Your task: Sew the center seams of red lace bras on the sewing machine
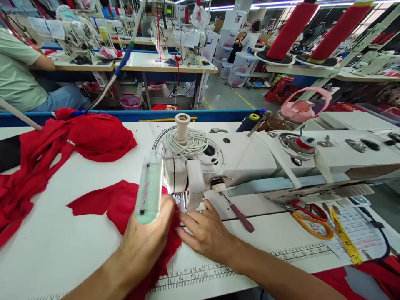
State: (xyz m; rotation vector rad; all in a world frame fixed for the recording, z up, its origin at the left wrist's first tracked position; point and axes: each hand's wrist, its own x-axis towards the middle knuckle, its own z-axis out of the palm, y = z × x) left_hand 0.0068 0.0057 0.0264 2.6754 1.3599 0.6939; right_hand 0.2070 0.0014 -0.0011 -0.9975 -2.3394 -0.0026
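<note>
A piece of red fabric (117, 202) lies under the head of a white sewing machine (250, 152) and trails toward the table's front edge. My left hand (146, 237) is closed on this cloth just left of the presser foot (179, 200). A pale green translucent block (150, 187) on a flexible metal neck covers part of its fingers. My right hand (206, 231) lies to the right of the foot, its bent fingers pinching the cloth's right edge. Its fingertips are partly hidden by the machine's white front part (195, 185).
More red fabric (100, 135) is heaped at the left. To the right lie a purple-handled screwdriver (242, 218), orange-handled scissors (315, 225), a yellow tape measure (345, 237) and a written sheet (365, 233). Red thread cones (290, 33) stand above. A person in green (18, 71) sits beyond.
</note>
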